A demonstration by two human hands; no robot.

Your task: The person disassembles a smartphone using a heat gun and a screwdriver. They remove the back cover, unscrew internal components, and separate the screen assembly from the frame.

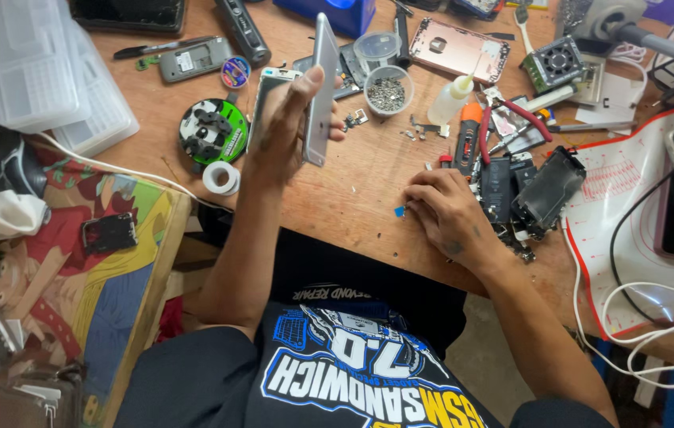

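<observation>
Left hand (285,131) grips a silver phone (319,91) upright, edge-on, above bare wood — right hand (448,210) pinches a small blue pick (399,211) near the workbench (353,190) edge.

Silver phone (319,95), brown wood tabletop (353,190). Tiny blue chip (399,211), green-black round tray (212,131), red-handled pliers (529,119), rose-gold phone back (458,49). White mat (630,206) has red grid and border. Black shirt (353,372), blue-white print.
</observation>
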